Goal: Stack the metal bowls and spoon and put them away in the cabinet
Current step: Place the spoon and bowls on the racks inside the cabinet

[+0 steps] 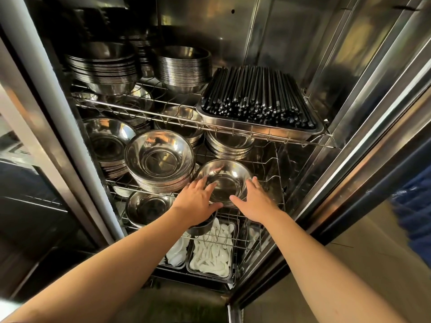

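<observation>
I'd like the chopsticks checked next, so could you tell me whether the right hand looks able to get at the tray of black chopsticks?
Probably yes: the tray of black chopsticks sits uncovered at the upper rack's front, above the right hand.

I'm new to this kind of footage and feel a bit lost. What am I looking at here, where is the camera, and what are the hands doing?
There is no machine here: a person wears a wide-angle camera on the head, so the one picture looks forward and down along both bare arms into an open steel cabinet.

The left hand and the right hand rest with spread fingers on either side of a metal bowl that sits on the middle wire shelf. Neither hand is closed around it.

Beside it, to the left, stands a tall stack of bowls. The upper shelf carries more bowl stacks and a tray of black chopsticks. At the bottom, trays hold white spoons. No metal spoon shows clearly.
</observation>
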